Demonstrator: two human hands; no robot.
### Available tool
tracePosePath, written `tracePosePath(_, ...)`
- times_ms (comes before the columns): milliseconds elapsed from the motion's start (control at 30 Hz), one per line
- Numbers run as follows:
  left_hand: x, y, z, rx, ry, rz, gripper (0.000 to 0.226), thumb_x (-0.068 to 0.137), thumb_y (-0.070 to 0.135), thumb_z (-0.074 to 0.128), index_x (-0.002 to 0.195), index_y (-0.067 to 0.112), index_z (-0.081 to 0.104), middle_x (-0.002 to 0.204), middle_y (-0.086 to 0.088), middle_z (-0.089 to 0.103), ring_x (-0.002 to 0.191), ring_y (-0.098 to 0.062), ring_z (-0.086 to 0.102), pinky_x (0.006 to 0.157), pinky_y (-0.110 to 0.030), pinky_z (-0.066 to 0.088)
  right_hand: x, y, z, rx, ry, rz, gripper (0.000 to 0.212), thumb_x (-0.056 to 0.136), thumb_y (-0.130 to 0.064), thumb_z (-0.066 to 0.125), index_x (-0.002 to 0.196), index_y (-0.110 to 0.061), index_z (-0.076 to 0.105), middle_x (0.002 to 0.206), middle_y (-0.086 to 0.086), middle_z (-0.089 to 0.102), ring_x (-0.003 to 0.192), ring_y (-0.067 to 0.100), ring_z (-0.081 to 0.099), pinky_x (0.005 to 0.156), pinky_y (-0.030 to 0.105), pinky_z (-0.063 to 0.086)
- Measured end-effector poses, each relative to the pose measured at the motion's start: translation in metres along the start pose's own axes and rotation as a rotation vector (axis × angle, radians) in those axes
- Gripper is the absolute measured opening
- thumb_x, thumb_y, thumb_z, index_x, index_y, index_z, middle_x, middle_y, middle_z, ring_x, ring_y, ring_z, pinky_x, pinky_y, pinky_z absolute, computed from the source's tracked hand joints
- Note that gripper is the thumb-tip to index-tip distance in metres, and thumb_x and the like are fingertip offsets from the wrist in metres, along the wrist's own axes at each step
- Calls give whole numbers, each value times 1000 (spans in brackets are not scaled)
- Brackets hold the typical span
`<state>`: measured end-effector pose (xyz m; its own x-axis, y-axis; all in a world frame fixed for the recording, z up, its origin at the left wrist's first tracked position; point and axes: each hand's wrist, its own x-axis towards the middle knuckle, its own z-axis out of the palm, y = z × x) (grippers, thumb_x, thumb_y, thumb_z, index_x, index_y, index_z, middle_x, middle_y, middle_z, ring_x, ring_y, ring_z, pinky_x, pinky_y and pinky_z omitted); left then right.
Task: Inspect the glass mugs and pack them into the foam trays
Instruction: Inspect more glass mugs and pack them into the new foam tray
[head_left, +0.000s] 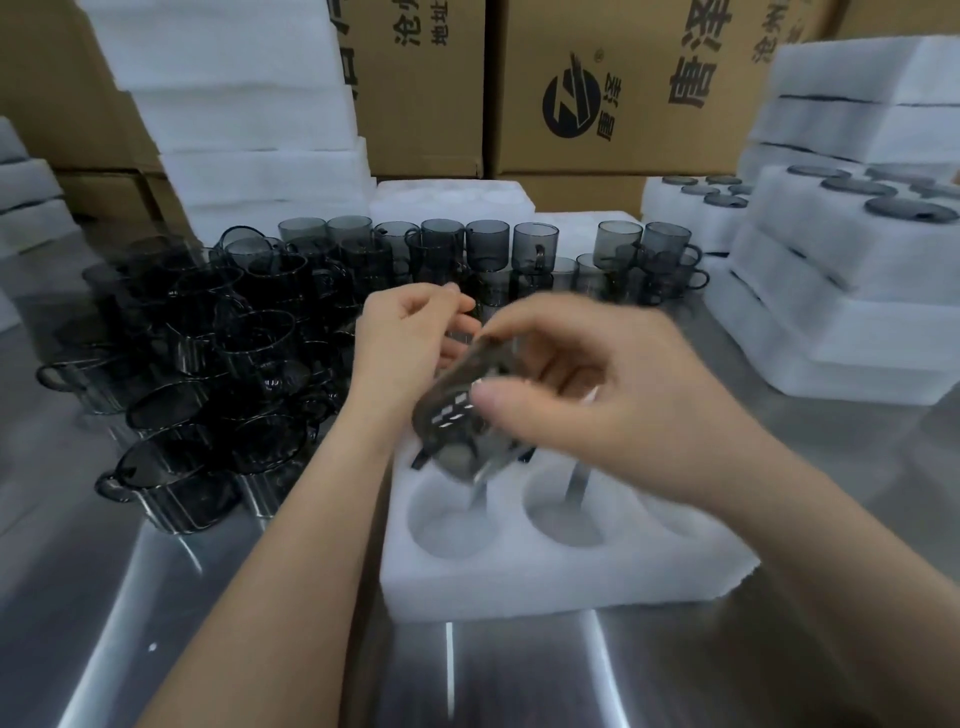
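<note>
Holding tilted glass mug (457, 410) | left hand (405, 332), right hand (597, 395) pinching it | above foam tray (519, 577)

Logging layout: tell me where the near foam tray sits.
The foam tray lies lower centre in the head view, on the table, under the mug held by left hand and right hand; loose mugs crowd its left.

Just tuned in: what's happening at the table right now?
A person holds one smoky mug tilted in both hands. The right hand grips its side and the left hand is at its far end, over a foam tray whose visible pockets are empty. The mug is blurred. Many unpacked mugs crowd the steel table at left. Filled trays are stacked at right.
</note>
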<state>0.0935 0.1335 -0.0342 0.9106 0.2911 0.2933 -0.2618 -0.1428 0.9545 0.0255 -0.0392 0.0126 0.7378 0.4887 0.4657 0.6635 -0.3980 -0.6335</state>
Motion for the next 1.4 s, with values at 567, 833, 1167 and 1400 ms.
tracePosePath(567,-3,-5,2,262,-65,-16,19,94,14,56,89,18,74,62,0,71,51,-3,59,53,-16,48,-11,-17,36,-614,-328,-36,62,70,-82,44,90,-24,47,82,-12,25,78,8,26,57,13,18)
tracePosePath(833,-2,-6,3,317,-80,-25,21,93,17,54,87,20,74,63,1,71,71,-21,65,78,-38,56,-11,-14,46,-814,-370,-192,63,78,-80,41,79,-17,38,81,-3,36,80,16,29,72,33,15)
tracePosePath(1167,3,-12,-2,457,-34,-225,33,81,17,58,49,21,65,45,10,56,61,-15,51,59,-27,37,20,5,18,-432,-448,33,51,89,-59,41,93,-20,74,85,-3,64,82,12,57,77,39,48)
tracePosePath(1400,2,-10,-3,459,-181,-278,24,82,17,56,67,14,75,77,-7,71,82,-27,65,76,-37,54,98,101,-9,-400,-46,323,34,95,-18,51,128,-19,61,117,1,64,101,16,54,79,20,34)
